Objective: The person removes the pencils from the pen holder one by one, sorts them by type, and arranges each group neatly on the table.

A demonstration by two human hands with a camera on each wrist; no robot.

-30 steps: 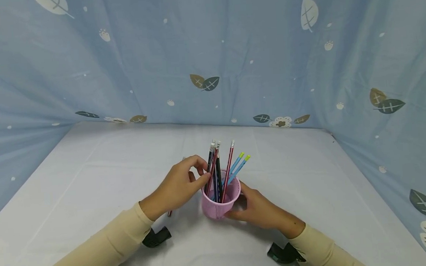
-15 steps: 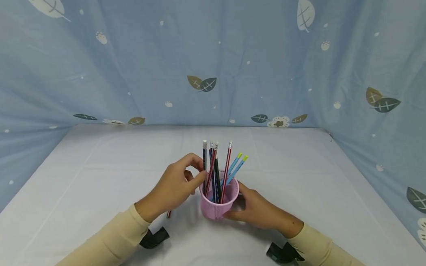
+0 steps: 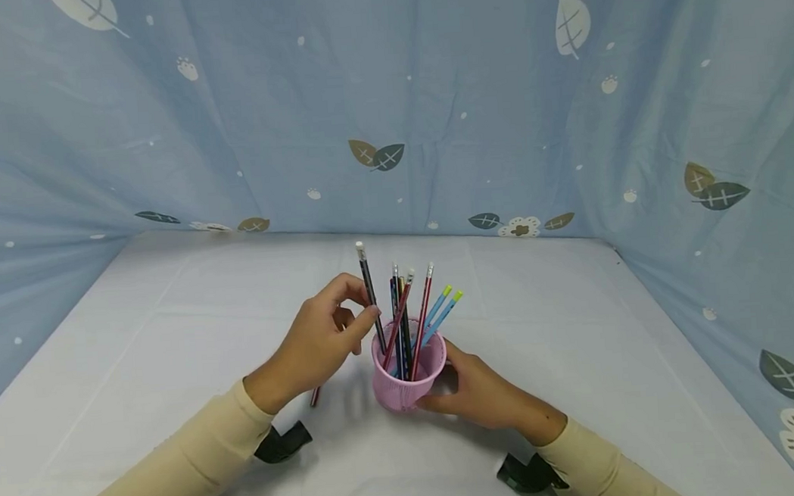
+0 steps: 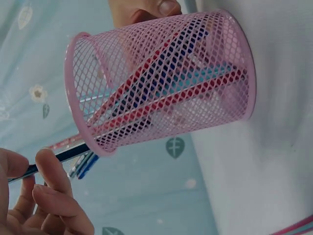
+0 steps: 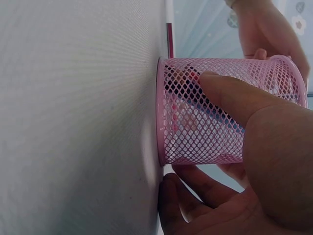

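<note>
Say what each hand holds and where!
The left hand pinches a dark pencil below its eraser; the right hand grips the pink cup by its side.

Count: one pink mesh cup [image 3: 406, 395], two hands [image 3: 310, 337].
Inside cup: two light-blue pencils [image 3: 444, 316], two red pencils [image 3: 422, 318], at least two dark pencils [image 3: 395, 309], overlapping. Cup's rim: one held pencil [image 3: 368, 276]. Left of cup: at least one loose pencil [image 3: 314, 397].

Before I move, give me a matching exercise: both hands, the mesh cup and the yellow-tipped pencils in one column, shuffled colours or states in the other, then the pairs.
Column one:
1. left hand
2. mesh cup
3. yellow-tipped pencils
4. right hand

Column two:
A. light blue below the tips
B. curled around the cup's side
C. pinching a dark pencil
D. pink

Pairs: 1-C, 2-D, 3-A, 4-B
</note>
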